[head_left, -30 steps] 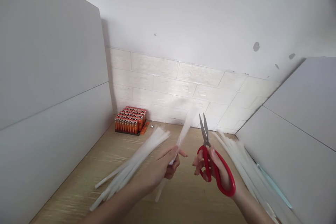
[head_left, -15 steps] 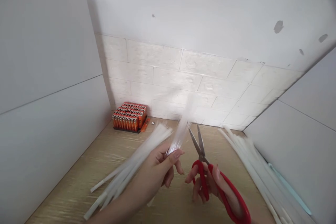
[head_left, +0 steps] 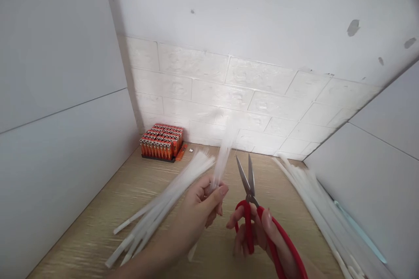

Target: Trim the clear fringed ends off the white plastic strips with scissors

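Pinching a thin bunch of white plastic strips (head_left: 223, 159) upright, the left hand (head_left: 199, 202) is near red-handled scissors (head_left: 249, 198), held open in the right hand (head_left: 253, 231). More strips (head_left: 163, 200) lie heaped on the wooden table (head_left: 98, 209); whether any are cut cannot be told.

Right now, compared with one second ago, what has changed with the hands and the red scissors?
The right hand came lower in view, and the blades of the red-handled scissors it holds opened wider. The left hand still holds the white cable ties; nothing was taken or let go. The orange lighters and the pile of ties on the right stayed in place.
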Motion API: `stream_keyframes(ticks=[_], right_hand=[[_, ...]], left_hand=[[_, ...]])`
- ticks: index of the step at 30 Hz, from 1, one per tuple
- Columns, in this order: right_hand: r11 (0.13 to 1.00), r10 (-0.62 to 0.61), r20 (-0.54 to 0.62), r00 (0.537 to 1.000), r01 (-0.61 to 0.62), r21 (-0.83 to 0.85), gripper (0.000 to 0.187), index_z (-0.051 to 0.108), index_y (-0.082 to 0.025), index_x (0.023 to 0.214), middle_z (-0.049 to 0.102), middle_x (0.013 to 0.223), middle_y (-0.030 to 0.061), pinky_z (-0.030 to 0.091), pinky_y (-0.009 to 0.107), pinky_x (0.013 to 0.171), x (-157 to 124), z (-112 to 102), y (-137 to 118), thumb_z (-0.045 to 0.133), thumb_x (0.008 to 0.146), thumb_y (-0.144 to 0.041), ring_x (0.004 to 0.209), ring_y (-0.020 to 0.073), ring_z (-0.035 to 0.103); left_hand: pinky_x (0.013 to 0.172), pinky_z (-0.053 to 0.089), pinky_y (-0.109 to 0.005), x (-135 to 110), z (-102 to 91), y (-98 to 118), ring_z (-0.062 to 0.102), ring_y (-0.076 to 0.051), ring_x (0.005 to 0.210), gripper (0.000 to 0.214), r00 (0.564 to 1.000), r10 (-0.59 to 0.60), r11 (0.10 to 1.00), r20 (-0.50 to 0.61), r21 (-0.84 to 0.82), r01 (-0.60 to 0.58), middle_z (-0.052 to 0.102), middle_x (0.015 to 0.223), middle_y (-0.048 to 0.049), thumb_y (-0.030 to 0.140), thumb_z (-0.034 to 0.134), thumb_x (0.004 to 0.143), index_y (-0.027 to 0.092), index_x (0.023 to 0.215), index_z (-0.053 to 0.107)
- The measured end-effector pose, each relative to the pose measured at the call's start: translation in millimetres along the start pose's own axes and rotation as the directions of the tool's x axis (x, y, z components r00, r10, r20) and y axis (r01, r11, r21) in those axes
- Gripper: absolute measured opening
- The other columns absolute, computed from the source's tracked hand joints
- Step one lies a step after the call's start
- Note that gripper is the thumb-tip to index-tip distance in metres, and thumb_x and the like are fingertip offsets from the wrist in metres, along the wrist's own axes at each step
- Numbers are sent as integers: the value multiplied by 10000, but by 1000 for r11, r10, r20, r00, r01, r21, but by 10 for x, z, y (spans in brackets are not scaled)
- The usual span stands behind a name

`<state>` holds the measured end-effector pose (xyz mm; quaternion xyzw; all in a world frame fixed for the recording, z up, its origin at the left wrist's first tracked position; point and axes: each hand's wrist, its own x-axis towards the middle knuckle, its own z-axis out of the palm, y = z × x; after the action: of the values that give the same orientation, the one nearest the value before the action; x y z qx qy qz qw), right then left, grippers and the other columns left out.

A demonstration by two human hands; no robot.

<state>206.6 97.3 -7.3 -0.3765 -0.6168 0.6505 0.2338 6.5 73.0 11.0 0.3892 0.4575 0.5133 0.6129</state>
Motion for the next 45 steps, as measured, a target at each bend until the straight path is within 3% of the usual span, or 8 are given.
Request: stream_keyframes(ticks=[5, 9, 19, 24, 31, 36, 45], right_hand=[[1000, -8, -42, 999, 8, 2, 353, 593, -118, 1142, 632, 1040, 70, 558, 296, 783, 45, -49, -55, 525, 962, -413, 879, 124, 624], [1000, 0, -47, 999, 0, 0, 356, 589, -116, 1139, 628, 1022, 65, 555, 284, 760, 37, -95, -43, 527, 960, -417, 856, 119, 619], [995, 93, 71, 993, -91, -36, 365, 612, -116, 1091, 639, 947, 48, 553, 254, 717, -72, -34, 75, 493, 974, -441, 792, 103, 620], [994, 98, 107, 989, -93, -51, 340, 611, -125, 1104, 642, 983, 56, 558, 253, 725, -104, -18, 59, 504, 972, -419, 807, 101, 620], [995, 85, 105, 991, -80, -57, 336, 592, -117, 1154, 632, 1047, 68, 567, 281, 763, -71, 38, 120, 533, 962, -387, 870, 121, 628], [996, 68, 71, 995, -64, -55, 328, 597, -118, 1139, 635, 1025, 63, 566, 266, 741, -38, 66, 171, 528, 965, -387, 843, 111, 625], [997, 50, 73, 996, -45, -61, 316, 606, -123, 1118, 637, 1022, 61, 564, 265, 751, -13, 131, 131, 520, 969, -387, 845, 110, 624]], left_hand=[[385, 172, -139, 31, -25, -22, 262, -10, 395, 447, 1000, -22, 995, -12, -95, 21, 455, 583, 65, 606, 529, 901, 163, 954, 561], [387, 149, -146, 51, -10, -31, 237, -8, 399, 443, 999, -9, 995, -53, -102, 3, 428, 598, 66, 601, 499, 919, 165, 956, 569], [421, 148, -154, -23, 15, -36, 197, -13, 451, 399, 999, 39, 992, 16, -120, -37, 380, 646, 74, 563, 474, 952, 170, 993, 529], [425, 188, -138, -9, 8, -57, 226, -16, 464, 369, 1000, 10, 995, 5, -101, -9, 358, 622, 80, 512, 483, 967, 160, 856, 478], [388, 251, -138, -37, 78, 42, 366, -27, 421, 378, 997, -23, 993, 70, 113, 15, 480, 590, 53, 509, 513, 945, 137, 887, 527], [366, 254, -128, -82, 135, 31, 381, -27, 388, 340, 986, -72, 996, 148, 56, 64, 539, 571, 36, 471, 532, 946, 140, 874, 504], [379, 260, -115, -82, 111, -70, 388, -16, 412, 356, 984, -47, 999, 173, -11, 50, 544, 584, 35, 478, 537, 955, 141, 842, 515]])
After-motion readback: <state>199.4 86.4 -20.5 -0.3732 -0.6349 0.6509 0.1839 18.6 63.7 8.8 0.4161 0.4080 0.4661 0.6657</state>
